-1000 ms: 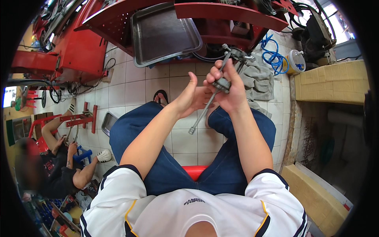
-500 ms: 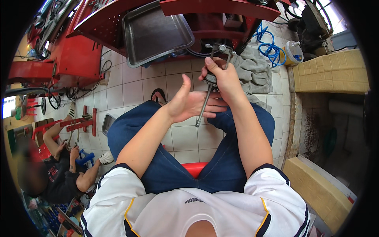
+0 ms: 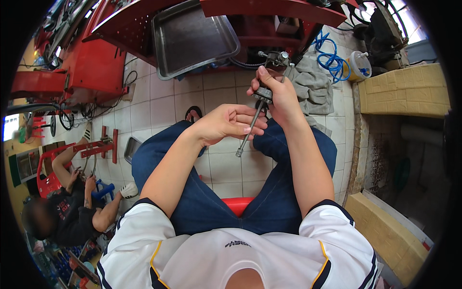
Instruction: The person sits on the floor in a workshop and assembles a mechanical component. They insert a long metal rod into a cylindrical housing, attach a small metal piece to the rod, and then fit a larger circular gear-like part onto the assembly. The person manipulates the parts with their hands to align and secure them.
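Note:
In front of my knees is a dark metal tool that looks like a puller. A round disc-like part sits at its middle, and a crosspiece with bolt heads tops its far end. A long thin rod slants down from it toward me, ending in a small knob. My right hand is closed around its upper part, thumb up along the body; the palm hides some of the tool. With thumb and fingers closed on the rod just below the disc, my left hand holds it from the left.
A grey metal tray rests by the red workbench ahead. Grey cloth, a coiled blue hose and a white bucket lie to the right, near padded yellow-brown blocks. Another person sits at the left.
My left hand has gone from spread, with its fingers behind the rod, to curled with thumb and fingers on it. The right hand keeps its hold, shifted slightly right.

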`<action>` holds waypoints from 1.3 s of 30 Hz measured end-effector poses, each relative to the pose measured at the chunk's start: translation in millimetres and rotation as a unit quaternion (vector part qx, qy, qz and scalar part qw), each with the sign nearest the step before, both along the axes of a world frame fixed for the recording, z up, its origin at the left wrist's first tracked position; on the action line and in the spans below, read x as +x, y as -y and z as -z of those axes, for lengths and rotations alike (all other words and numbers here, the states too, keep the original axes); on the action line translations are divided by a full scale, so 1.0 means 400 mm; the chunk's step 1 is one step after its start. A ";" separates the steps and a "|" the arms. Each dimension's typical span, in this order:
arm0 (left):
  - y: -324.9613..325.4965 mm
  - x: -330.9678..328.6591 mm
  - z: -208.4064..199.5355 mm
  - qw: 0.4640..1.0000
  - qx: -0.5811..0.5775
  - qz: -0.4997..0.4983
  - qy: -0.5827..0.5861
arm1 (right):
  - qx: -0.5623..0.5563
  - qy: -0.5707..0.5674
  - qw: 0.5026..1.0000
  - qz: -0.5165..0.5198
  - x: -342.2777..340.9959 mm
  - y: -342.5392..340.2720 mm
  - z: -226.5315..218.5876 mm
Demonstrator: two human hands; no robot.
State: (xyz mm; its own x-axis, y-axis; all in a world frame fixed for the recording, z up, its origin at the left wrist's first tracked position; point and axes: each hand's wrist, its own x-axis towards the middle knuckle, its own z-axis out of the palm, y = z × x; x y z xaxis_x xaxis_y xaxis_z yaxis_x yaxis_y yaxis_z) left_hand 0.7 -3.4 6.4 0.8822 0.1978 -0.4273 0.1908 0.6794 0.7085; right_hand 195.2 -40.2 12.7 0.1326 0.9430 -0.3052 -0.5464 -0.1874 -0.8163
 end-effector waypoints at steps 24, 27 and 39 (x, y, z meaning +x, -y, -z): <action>0.054 0.014 0.033 0.972 0.210 -0.039 -0.096 | 0.030 -0.091 0.995 0.023 -0.009 0.007 0.007; 0.070 0.021 0.020 0.990 0.124 -0.070 0.000 | 0.042 -0.073 0.996 0.015 -0.002 0.006 0.010; 0.039 0.012 -0.004 0.961 0.243 0.033 -0.123 | 0.049 -0.048 0.998 0.005 -0.011 0.007 -0.006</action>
